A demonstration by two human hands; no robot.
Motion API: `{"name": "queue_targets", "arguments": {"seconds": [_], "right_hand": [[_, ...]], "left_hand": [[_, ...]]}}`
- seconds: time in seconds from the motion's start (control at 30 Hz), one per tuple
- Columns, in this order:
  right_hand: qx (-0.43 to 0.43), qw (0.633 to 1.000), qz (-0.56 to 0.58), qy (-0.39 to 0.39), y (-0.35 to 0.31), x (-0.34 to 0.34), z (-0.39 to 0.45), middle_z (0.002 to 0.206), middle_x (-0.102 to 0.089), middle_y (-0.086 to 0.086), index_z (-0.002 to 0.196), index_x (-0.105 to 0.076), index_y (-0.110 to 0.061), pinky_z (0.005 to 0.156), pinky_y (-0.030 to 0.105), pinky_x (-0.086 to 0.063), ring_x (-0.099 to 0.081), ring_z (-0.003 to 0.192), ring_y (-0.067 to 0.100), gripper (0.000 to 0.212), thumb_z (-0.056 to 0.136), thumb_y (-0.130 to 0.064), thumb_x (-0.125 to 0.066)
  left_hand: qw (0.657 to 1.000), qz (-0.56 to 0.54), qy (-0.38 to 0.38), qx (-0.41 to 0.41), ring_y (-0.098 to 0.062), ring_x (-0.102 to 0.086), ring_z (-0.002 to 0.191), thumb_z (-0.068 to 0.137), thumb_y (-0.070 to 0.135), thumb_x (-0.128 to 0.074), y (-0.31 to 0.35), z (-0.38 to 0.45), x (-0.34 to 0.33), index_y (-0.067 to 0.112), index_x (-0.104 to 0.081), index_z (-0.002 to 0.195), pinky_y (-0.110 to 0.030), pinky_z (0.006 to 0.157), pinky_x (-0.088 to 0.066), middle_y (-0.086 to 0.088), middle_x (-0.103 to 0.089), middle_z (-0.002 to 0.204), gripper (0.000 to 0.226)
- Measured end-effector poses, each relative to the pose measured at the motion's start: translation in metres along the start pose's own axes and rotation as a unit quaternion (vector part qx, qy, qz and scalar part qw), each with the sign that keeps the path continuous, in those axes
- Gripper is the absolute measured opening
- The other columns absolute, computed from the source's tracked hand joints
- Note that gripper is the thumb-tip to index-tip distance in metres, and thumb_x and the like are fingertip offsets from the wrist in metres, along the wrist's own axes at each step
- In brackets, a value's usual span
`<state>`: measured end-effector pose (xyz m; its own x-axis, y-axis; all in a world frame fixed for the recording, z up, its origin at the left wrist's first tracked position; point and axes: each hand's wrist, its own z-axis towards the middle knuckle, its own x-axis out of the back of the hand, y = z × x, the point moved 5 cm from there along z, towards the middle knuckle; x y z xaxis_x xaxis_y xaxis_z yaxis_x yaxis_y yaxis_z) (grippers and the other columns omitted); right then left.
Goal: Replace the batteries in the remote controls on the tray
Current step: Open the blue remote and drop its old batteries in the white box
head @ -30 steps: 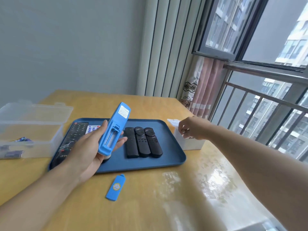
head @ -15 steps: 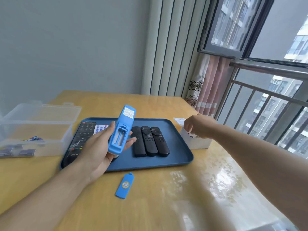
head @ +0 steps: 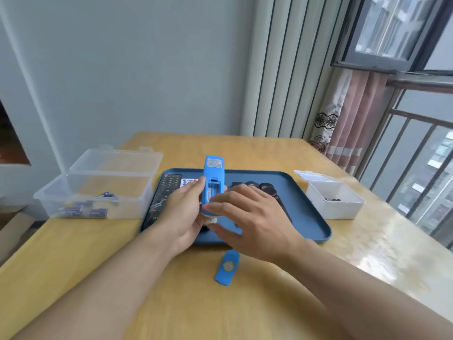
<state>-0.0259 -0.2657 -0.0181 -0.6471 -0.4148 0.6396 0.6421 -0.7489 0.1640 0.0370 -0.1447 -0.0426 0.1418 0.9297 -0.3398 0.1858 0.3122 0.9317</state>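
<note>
1. At the far left stands the clear box [head: 98, 190] with blue batteries [head: 84, 211] on its bottom; I judge these are the new ones, so it is good to keep it in easy reach.
2. The left hand [head: 182, 214] grips the blue remote [head: 212, 185], fingers curled around its body. The remote stands nearly upright above the tray [head: 311, 217], with the open battery bay turned to the person. Holding it firm here gives a steady base.
3. The right hand [head: 247, 217] has its fingers spread, the tips at the lower part of the bay. Whether a battery is under them I cannot tell. Pressing against the spring end first should help.
4. The blue cover [head: 228, 267] lies on the table [head: 367, 253], before the tray.
5. The small white box [head: 333, 200] is at the right, open.
</note>
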Motion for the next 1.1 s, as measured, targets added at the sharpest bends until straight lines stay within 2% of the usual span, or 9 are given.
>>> {"name": "queue_targets", "arguments": {"seconds": [0.07, 0.13, 0.2, 0.27, 0.37, 0.43, 0.6, 0.9, 1.1], "right_hand": [[-0.012, 0.999, -0.005, 0.047, 0.004, -0.003, -0.003, 0.101, -0.074, -0.006, 0.11, -0.076, -0.017, 0.072, 0.035, -0.053, -0.066, 0.085, 0.021, 0.023, 0.091, -0.03, -0.073], [-0.042, 0.997, 0.019, 0.062, 0.011, -0.004, -0.005, 0.098, -0.075, -0.006, 0.109, -0.077, -0.016, 0.073, 0.028, -0.053, -0.065, 0.081, 0.02, 0.023, 0.088, -0.027, -0.078], [-0.093, 0.993, 0.061, 0.051, 0.021, -0.003, -0.009, 0.098, -0.076, -0.007, 0.109, -0.077, -0.016, 0.076, 0.025, -0.053, -0.062, 0.082, 0.018, 0.026, 0.086, -0.027, -0.079], [-0.151, 0.984, 0.091, 0.032, 0.03, 0.001, -0.013, 0.098, -0.075, -0.012, 0.11, -0.077, -0.016, 0.079, 0.024, -0.053, -0.063, 0.086, 0.016, 0.028, 0.084, -0.027, -0.08], [-0.209, 0.972, 0.105, 0.013, 0.04, 0.006, -0.02, 0.094, -0.062, -0.028, 0.109, -0.078, -0.022, 0.082, 0.012, -0.047, -0.063, 0.089, 0.008, 0.031, 0.078, -0.024, -0.085], [-0.228, 0.966, 0.12, -0.008, 0.042, 0.006, -0.023, 0.094, -0.067, -0.021, 0.11, -0.078, -0.027, 0.084, 0.009, -0.046, -0.063, 0.092, 0.002, 0.033, 0.077, -0.025, -0.085], [-0.249, 0.956, 0.137, -0.07, 0.04, 0.003, -0.026, 0.099, -0.064, -0.013, 0.113, -0.074, -0.038, 0.084, 0.022, -0.051, -0.061, 0.098, 0.002, 0.035, 0.079, -0.038, -0.082], [-0.182, 0.944, 0.152, -0.228, 0.024, -0.004, -0.027, 0.095, -0.061, -0.03, 0.107, -0.07, -0.038, 0.086, 0.014, -0.041, -0.048, 0.104, 0.005, 0.027, 0.082, -0.036, -0.078], [-0.216, 0.943, 0.181, -0.178, 0.024, -0.001, -0.027, 0.096, -0.066, -0.021, 0.098, -0.071, -0.037, 0.083, 0.016, -0.041, -0.051, 0.103, 0.007, 0.025, 0.083, -0.056, -0.071]], "left_hand": [[1.0, 0.01, -0.021, 0.004, -0.027, -0.065, 0.08, 0.107, 0.029, -0.045, -0.002, 0.002, -0.001, 0.005, -0.068, 0.119, -0.036, 0.064, -0.045, -0.016, -0.076, 0.098, 0.035], [0.999, 0.025, -0.041, 0.009, -0.029, -0.061, 0.086, 0.107, 0.028, -0.047, -0.005, 0.006, -0.003, 0.004, -0.069, 0.117, -0.039, 0.071, -0.042, -0.014, -0.073, 0.096, 0.034], [0.998, 0.024, -0.053, 0.02, -0.028, -0.068, 0.09, 0.106, 0.024, -0.047, -0.007, 0.008, -0.002, 0.002, -0.069, 0.116, -0.039, 0.085, -0.048, -0.014, -0.075, 0.101, 0.032], [0.998, 0.002, -0.061, 0.024, -0.025, -0.075, 0.089, 0.107, 0.018, -0.046, -0.006, 0.008, -0.003, -0.002, -0.066, 0.117, -0.034, 0.084, -0.059, -0.016, -0.076, 0.107, 0.03], [1.0, -0.022, 0.007, -0.016, -0.027, -0.077, 0.079, 0.104, 0.013, -0.053, 0.006, 0.009, 0.006, 0.0, -0.06, 0.119, -0.028, 0.065, -0.062, -0.018, -0.071, 0.114, 0.021], [0.995, -0.02, 0.077, -0.061, -0.027, -0.076, 0.075, 0.102, 0.011, -0.056, 0.013, 0.012, 0.018, 0.004, -0.06, 0.117, -0.029, 0.062, -0.061, -0.015, -0.068, 0.116, 0.017], [0.973, -0.033, 0.167, -0.155, -0.016, -0.069, 0.063, 0.104, 0.016, -0.051, 0.03, 0.01, 0.034, 0.014, -0.066, 0.101, -0.027, 0.049, -0.055, -0.008, -0.07, 0.098, 0.015], [0.968, 0.01, 0.186, -0.171, -0.014, -0.068, 0.069, 0.103, 0.022, -0.05, 0.028, 0.01, 0.035, 0.017, -0.069, 0.096, -0.027, 0.053, -0.055, -0.003, -0.073, 0.091, 0.021], [0.959, 0.037, 0.201, -0.197, -0.015, -0.068, 0.077, 0.102, 0.02, -0.051, 0.027, 0.011, 0.038, 0.02, -0.069, 0.093, -0.032, 0.065, -0.057, 0.0, -0.073, 0.089, 0.02]]}}
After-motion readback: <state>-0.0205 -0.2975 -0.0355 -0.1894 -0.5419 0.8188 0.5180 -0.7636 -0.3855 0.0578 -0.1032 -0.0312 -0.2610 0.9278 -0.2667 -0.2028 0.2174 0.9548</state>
